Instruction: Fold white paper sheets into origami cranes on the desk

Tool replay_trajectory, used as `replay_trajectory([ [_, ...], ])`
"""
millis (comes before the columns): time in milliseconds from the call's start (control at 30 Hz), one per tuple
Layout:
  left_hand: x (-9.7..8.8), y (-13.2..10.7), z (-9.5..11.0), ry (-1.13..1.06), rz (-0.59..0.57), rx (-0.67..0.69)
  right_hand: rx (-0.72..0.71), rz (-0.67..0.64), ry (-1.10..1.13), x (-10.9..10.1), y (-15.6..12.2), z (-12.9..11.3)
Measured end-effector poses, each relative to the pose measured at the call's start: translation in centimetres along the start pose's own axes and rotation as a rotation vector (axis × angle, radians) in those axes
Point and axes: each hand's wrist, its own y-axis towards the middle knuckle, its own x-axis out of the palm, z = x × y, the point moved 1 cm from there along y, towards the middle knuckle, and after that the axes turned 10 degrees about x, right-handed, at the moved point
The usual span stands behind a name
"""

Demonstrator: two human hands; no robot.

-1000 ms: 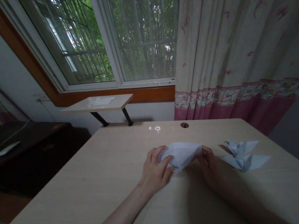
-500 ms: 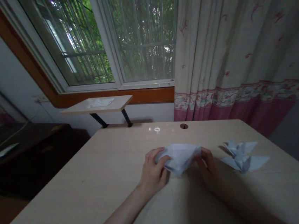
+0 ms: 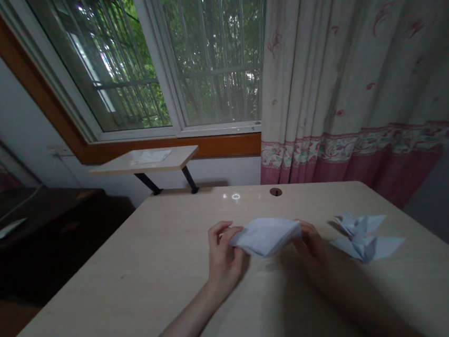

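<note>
The left hand [image 3: 225,256] and right hand [image 3: 310,244] pinch opposite ends of a folded paper piece [image 3: 265,236]; its crease seems to need pressing, beside a paper origami figure [image 3: 364,240].

Matt folded paper [image 3: 265,236], smooth desktop laminate [image 3: 113,290] (faintly glossy)

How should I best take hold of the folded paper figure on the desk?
Pinch the folded paper figure at its raised middle, from above on the right hand's side: the flat points lie on the desk, the middle stands up.
</note>
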Motion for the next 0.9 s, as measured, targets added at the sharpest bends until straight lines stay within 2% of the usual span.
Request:
replay_trajectory([
  [100,0.0,0.0,-0.2,-0.043,0.012,-0.014,-0.014,-0.006,0.079,-0.1,0.2,-0.3],
  [200,0.1,-0.1,-0.3,-0.113,0.03,-0.04,0.014,-0.006,0.059,-0.4,0.2,-0.6],
  [433,0.9,-0.8,-0.8,-0.314,0.026,-0.196,0.231,-0.125,-0.171,-2.1,-0.2,-3.1],
  [633,1.4,-1.2,-0.8,-0.452,0.006,-0.352,0.222,-0.023,-0.048,-1.1,0.0,-2.9],
  [767,1.6,-1.4,-0.9,-0.447,0.062,-0.408,0.179,0.035,0.009,-0.6,-0.1,-2.3],
  [900,1.6,-1.6,-0.9,-0.477,0.013,-0.443,0.159,0.019,-0.064,-0.6,-0.4,-1.8],
])
